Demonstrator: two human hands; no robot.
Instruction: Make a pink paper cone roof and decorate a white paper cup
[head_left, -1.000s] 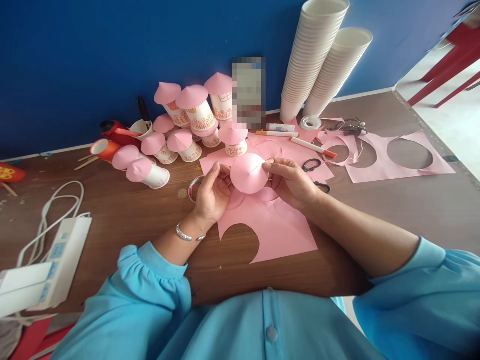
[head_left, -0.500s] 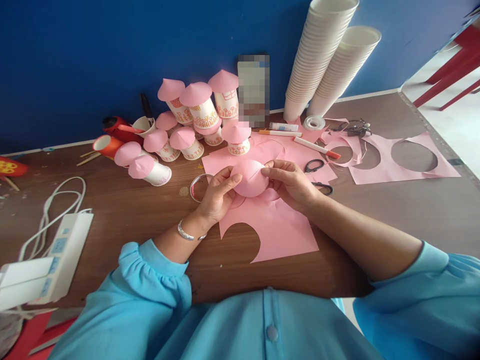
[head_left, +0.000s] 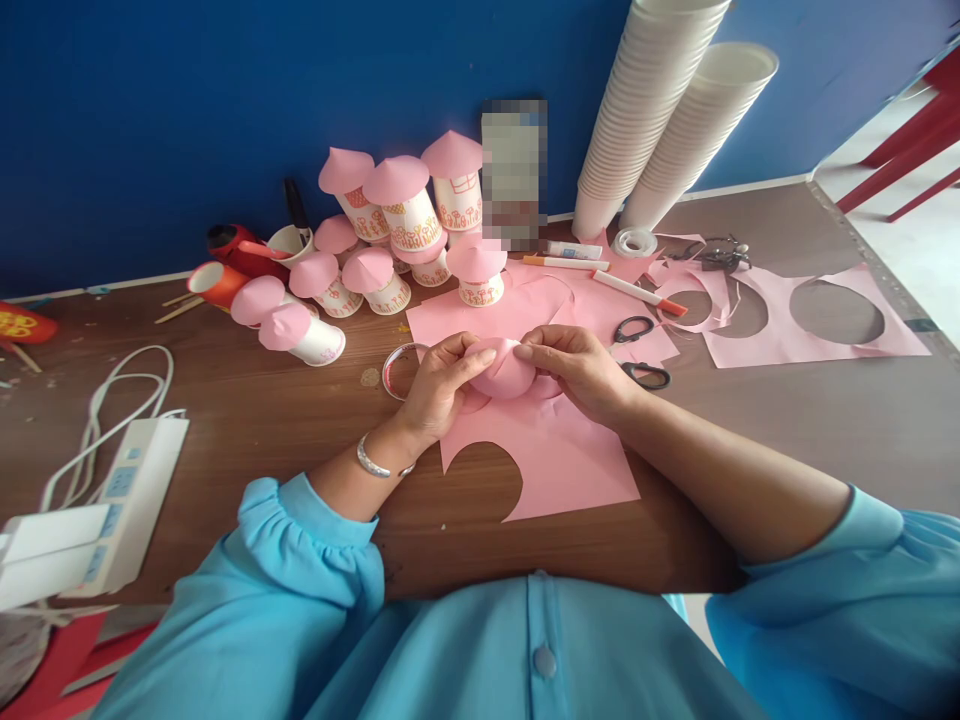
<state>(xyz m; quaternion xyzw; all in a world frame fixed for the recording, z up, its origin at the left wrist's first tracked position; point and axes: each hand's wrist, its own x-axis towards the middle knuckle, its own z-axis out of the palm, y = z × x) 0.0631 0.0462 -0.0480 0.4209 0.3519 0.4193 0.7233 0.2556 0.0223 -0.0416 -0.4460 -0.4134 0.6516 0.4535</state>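
Observation:
Between my two hands is a pink paper circle (head_left: pixel 504 376), bent into a shallow cone with a slit overlapping near the top. My left hand (head_left: pixel 444 385) pinches its left edge between thumb and fingers. On the other side my right hand (head_left: pixel 574 368) pinches the paper near the slit. Under them lies a pink paper sheet (head_left: pixel 577 470) with a round piece cut from it. Black scissor handles (head_left: pixel 646 376) show just right of my right hand. A roll of tape (head_left: pixel 397 372) lies partly hidden behind my left hand.
Several white paper cups with pink cone roofs (head_left: pixel 405 210) stand at the back left. Tall stacks of white cups (head_left: pixel 645 110) lean by the wall. Markers (head_left: pixel 637 292), a clear tape roll (head_left: pixel 634 243) and cut pink scraps (head_left: pixel 787 340) lie right. A power strip (head_left: pixel 139 500) sits left.
The paper has tilted and curled further into a cone, its slit edges drawn together at the top. My right hand has shifted slightly left along the edge.

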